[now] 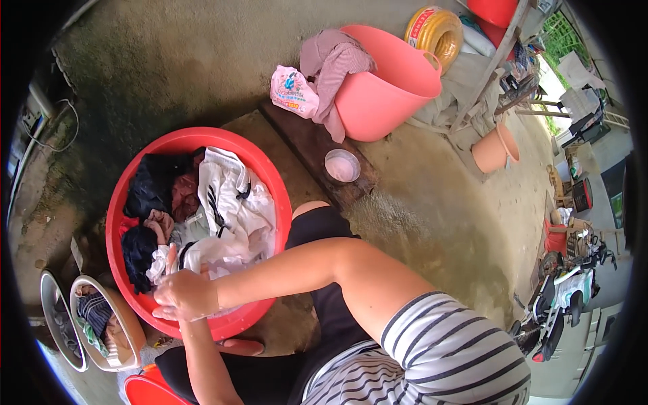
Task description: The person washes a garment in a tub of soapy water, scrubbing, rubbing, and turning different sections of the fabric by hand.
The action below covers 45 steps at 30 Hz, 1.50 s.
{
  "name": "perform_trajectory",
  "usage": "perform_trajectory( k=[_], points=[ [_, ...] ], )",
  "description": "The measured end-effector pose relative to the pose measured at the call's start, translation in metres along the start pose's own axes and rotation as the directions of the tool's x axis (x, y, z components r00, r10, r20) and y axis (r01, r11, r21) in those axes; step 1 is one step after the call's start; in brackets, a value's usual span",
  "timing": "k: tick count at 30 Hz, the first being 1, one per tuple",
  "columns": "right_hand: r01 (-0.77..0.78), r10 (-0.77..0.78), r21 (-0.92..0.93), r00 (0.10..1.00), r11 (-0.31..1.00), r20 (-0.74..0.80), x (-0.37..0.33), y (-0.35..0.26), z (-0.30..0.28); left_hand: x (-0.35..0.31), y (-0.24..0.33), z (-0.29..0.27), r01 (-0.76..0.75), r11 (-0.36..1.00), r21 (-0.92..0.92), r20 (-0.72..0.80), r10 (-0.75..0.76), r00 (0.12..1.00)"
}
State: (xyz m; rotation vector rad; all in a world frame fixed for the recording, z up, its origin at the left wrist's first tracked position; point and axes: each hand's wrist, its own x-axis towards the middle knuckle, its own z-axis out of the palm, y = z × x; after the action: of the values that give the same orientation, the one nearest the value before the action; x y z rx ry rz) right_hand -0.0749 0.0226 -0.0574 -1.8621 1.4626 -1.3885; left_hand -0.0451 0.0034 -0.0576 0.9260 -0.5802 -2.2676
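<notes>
A wide red tub (282, 202) holds wet laundry. Over its near left part my two hands meet. My right hand (189, 295) is closed, with bunched white cloth (158, 262) at its fingers. Mostly covered by it, my left hand (177, 314) comes up from below; its fingers are largely hidden. A white garment with black cords (226, 185) spreads across the tub's right side. Dark clothes (154, 182) and a reddish-brown piece (184, 196) lie on the left, with suds or cloudy water near the rim.
A pink bucket (378, 101) with a checked cloth (335, 61) over its rim, a pink pouch (294, 91) and a small metal bowl (342, 166) stand beyond the tub. Two laundry-filled basins (125, 317) sit at left. An orange bucket (491, 150) and a scooter (560, 297) are right.
</notes>
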Motion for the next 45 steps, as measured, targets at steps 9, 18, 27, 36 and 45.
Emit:
perform_trajectory(
  k=[9,18,27,36,45],
  points=[
    [-0.130,0.060,-0.277,0.967,0.952,-0.249,0.047,0.015,-0.057,-0.015,0.021,-0.028,-0.313,0.919,0.241,0.164,0.279,0.946],
    [-0.028,-0.051,-0.279,0.960,0.960,-0.274,0.070,0.020,-0.063,-0.024,0.016,0.031,0.124,0.990,-0.064,-0.344,-0.138,0.929],
    [0.240,-0.248,-0.098,0.965,0.966,-0.084,0.043,-0.030,-0.028,-0.011,0.027,-0.023,-0.169,0.983,-0.075,-0.262,0.144,0.954],
    [-0.421,0.457,0.178,0.812,0.889,-0.362,0.082,0.006,-0.066,0.001,0.038,-0.053,0.160,0.957,-0.244,0.605,0.021,0.796],
    [-0.225,0.329,0.424,0.925,0.877,-0.189,0.066,-0.056,-0.051,-0.019,-0.023,-0.059,0.281,0.954,-0.109,-0.089,-0.290,0.953]
  ],
)
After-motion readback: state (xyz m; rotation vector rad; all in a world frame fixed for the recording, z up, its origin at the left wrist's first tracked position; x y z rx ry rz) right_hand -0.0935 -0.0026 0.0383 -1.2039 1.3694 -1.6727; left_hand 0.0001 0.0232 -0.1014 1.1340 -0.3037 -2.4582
